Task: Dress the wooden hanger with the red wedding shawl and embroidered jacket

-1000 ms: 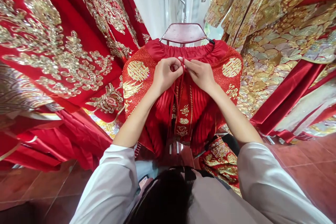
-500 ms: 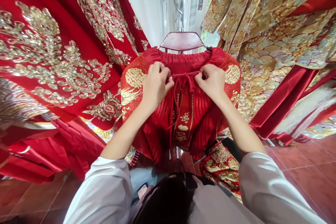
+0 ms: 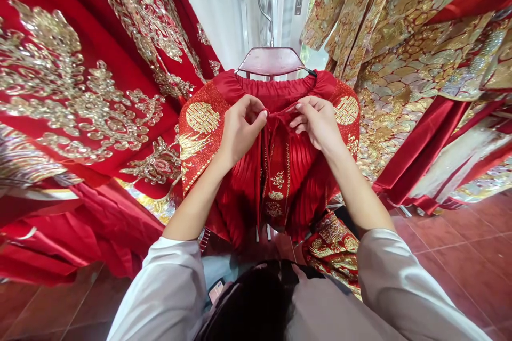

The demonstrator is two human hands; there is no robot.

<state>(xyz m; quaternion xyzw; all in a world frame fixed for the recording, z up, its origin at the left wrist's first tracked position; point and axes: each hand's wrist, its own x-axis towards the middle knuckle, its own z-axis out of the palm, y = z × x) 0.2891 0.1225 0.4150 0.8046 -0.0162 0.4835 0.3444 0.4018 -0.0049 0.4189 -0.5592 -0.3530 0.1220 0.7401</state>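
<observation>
In front of me a red garment (image 3: 202, 157) with gold embroidery and a pleated front hangs on a hanger (image 3: 274, 62) with a metal hook. A thin red drawstring (image 3: 285, 113) crosses below its gathered neckline, with a bow or knot at the middle and ends dangling down. My left hand (image 3: 244, 127) pinches the drawstring just left of the knot between thumb and forefinger. On the other side my right hand (image 3: 316, 121) pinches the cord between thumb and forefinger, its remaining fingers loosely bent beside the knot.
A red garment (image 3: 116, 58) with gold beading hangs close on the left. Gold-patterned clothing (image 3: 396, 64) hangs on the right. Folded red and gold fabric (image 3: 334, 248) lies low at right, over a reddish tiled floor (image 3: 452, 256). Behind the hanger are white rails.
Both hands have moved closer together toward the knot. My right hand has turned, and its lower fingers have loosened. The view has shifted slightly, so the hanger appears further left.
</observation>
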